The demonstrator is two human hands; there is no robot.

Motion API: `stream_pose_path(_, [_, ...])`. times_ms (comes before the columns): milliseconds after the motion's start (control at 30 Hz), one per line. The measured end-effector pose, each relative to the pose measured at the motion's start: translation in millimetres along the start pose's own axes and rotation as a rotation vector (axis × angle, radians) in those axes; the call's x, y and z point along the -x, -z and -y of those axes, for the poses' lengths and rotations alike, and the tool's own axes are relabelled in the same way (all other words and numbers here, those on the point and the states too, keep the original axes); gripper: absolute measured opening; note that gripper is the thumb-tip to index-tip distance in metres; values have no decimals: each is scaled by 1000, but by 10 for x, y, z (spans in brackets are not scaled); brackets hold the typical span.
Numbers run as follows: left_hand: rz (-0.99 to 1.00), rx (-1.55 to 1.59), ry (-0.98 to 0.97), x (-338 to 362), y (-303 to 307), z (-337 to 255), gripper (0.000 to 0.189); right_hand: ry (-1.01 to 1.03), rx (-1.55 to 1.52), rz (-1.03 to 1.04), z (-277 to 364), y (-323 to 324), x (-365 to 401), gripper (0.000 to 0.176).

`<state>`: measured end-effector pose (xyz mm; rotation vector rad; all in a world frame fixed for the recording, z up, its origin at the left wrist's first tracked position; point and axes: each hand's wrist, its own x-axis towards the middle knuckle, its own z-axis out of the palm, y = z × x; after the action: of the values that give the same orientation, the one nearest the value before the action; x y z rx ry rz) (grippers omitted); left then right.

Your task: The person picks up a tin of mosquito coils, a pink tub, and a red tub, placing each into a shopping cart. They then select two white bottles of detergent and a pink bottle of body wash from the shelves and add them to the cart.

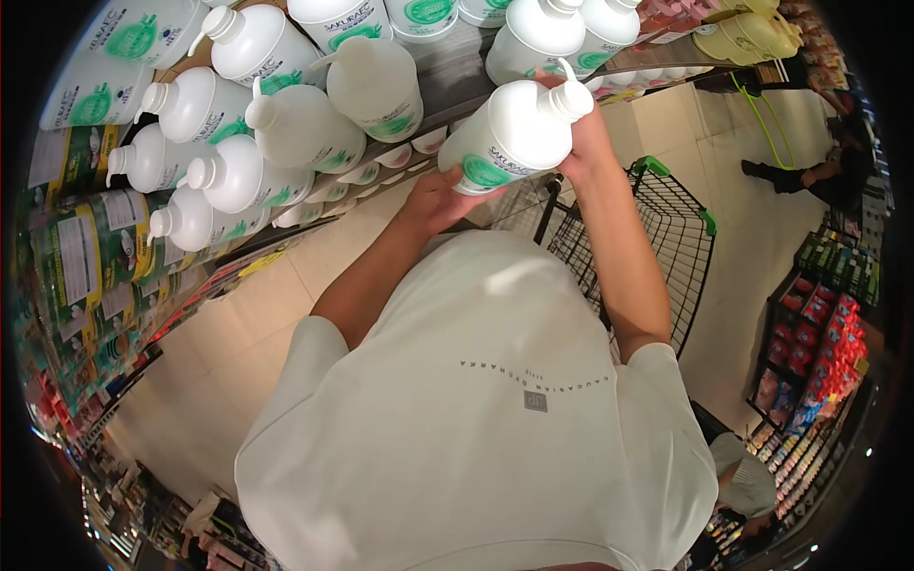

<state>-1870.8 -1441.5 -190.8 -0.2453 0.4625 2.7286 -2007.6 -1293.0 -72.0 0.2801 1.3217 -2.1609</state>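
A white pump bottle (522, 128) with a green round mark and "SAKURA" lettering is held tilted in front of the shelf, its pump head towards the upper right. My left hand (440, 200) grips it near the base. Around the far side by the pump end, my right hand (588, 138) is closed on the same bottle, some of its fingers hidden behind it. Several matching pump bottles (309, 128) stand to the left on the shelf, and another white bottle (535, 38) stands just beyond the held one.
A black wire shopping cart (657, 238) with green corners is close by my right arm. The shelf edge (381, 157) runs in front of me. Another person (828, 167) is across the aisle at right, and one more (747, 481) is lower right. Red packages (833, 352) fill a display.
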Motion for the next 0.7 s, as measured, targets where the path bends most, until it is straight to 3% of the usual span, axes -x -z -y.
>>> stream_pose_path(100, [132,-26,-78,-1,19,-41,80,-20,37,110,-41,-15,-29,23])
stream_pose_path(200, [205,-28,-137,-108,174,-60,87,36,111,207,6,-193,-35,23])
stream_pose_path(500, [161,-45,-239,-181,114,-214,91,43,369,450,113,-465,-418,31])
stream_pose_path(700, [141,33,-290,-342,235,-209,84,99,517,427,212,-661,-389,30])
